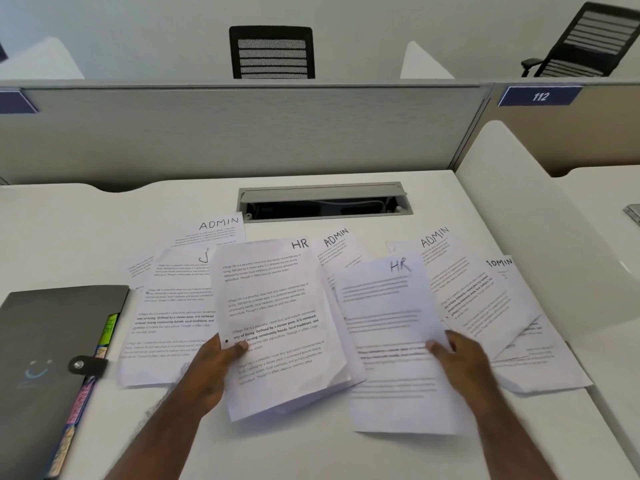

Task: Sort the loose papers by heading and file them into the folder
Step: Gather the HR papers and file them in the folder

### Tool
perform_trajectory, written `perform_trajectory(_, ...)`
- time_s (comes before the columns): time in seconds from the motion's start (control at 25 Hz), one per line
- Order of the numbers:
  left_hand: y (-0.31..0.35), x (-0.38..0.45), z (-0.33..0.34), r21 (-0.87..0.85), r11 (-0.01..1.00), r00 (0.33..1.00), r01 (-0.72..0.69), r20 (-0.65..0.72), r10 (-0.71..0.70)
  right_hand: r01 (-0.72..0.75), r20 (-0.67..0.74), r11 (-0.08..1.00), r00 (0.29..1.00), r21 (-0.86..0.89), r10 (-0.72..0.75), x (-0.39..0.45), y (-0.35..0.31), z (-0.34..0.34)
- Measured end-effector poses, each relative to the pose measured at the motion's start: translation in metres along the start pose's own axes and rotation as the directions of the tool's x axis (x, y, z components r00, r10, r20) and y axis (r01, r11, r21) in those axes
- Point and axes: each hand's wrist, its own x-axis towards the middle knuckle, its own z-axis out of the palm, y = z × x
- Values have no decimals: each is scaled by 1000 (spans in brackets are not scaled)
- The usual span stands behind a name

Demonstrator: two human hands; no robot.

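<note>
My left hand [216,363] pinches the left edge of a small stack of sheets headed HR [277,306], lifted above the desk. My right hand [460,358] pinches another HR sheet [391,323], which is blurred. Loose printed papers lie spread behind them: one headed ADMIN [218,226] at the back left, a second ADMIN sheet [336,239] in the middle, and further ADMIN sheets [436,237] at the right. A dark grey folder [45,341] lies shut at the left, with coloured tabs, one marked HR [110,327], sticking out of its right edge.
The white desk [311,455] has an open cable tray [322,202] at the back. A grey partition [242,133] closes the far side, a white divider [519,202] the right. Black chairs stand beyond. A grey object's corner [633,213] shows at far right.
</note>
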Motion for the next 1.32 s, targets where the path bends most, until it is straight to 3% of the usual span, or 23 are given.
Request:
perform_trajectory(0.28, -7, -1, 5, 7, 1000, 997, 16, 76, -17, 76, -216, 954, 976, 291, -12, 17, -18, -92)
perform_trajectory(0.48, -12, -4, 26, 44, 998, 982, 42, 184, -49, 72, -28, 907, 997, 416, -67, 10, -42, -54)
perform_trajectory(0.6, -14, -7, 44, 59, 997, 960, 56, 270, -70, 66, 74, 909, 992, 412, -106, -1, -48, -7)
perform_trajectory(0.8, -12, -12, 67, 63, 998, 930, 8, 367, -31, 31, 56, 920, 997, 390, -58, -12, -47, 45)
perform_trajectory(0.92, -10, -12, 74, 33, 998, 935, 50, 349, -58, -52, 139, 866, 990, 497, -20, -10, -44, 50)
perform_trajectory(1.08, -15, -6, 77, -110, 986, 956, 123, 281, -88, 6, 152, 886, 985, 464, -86, -10, -40, 49)
perform_trajectory(1.2, -22, -4, 82, 61, 998, 946, 29, 320, -47, 43, 172, 897, 976, 439, -131, -5, -37, 49)
perform_trajectory(1.24, -23, -2, 82, 95, 995, 950, 11, 309, -40, 63, 138, 903, 981, 425, -133, 0, -35, 46)
perform_trajectory(1.32, -23, 2, 78, 99, 995, 958, 3, 285, -31, 144, -77, 950, 989, 276, -127, 20, -25, 33)
